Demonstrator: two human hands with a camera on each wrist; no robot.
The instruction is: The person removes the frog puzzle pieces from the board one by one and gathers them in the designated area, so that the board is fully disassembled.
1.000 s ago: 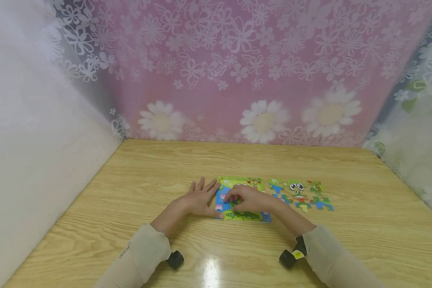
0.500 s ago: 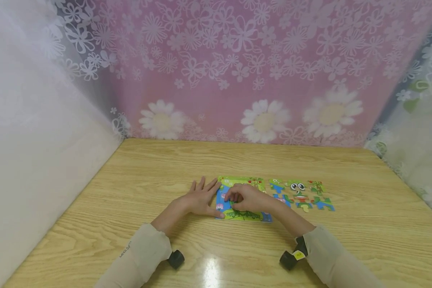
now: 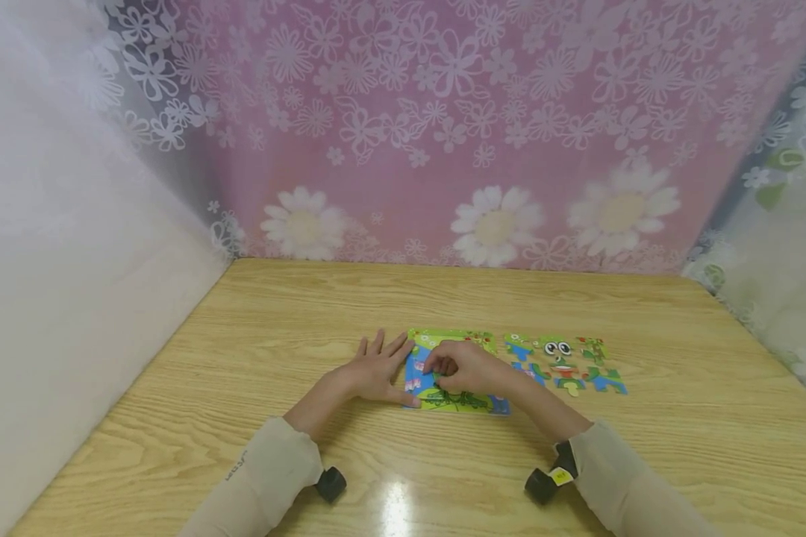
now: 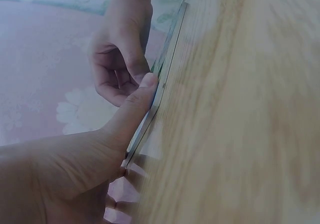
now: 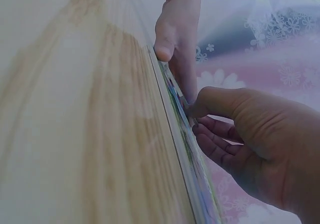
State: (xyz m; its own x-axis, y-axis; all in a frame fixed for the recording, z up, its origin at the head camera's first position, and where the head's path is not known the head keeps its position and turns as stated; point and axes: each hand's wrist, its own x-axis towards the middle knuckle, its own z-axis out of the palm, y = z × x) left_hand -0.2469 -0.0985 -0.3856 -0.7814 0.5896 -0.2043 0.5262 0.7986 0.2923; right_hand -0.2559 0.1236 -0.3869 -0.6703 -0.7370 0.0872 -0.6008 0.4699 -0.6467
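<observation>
One puzzle board (image 3: 458,403), green and blue, lies flat on the wooden table (image 3: 242,388), near the middle and towards the person's side. Right hand (image 3: 466,369): above the board, fingers curled under, thumb tip down on the printed face; whether a piece sits in the pinch cannot be told. Left hand (image 3: 375,369): flat on the table at the board's left edge, fingers spread and straight, thumb laid against that edge. Loose puzzle pieces (image 3: 564,365): several, green, blue and red, one showing cartoon eyes, set in a cluster just right of the board, apart from both hands. Beige sleeves (image 3: 262,477): one on each forearm. Backdrop: pink floral curtain (image 3: 443,134) behind the table, white fabric at either side.
</observation>
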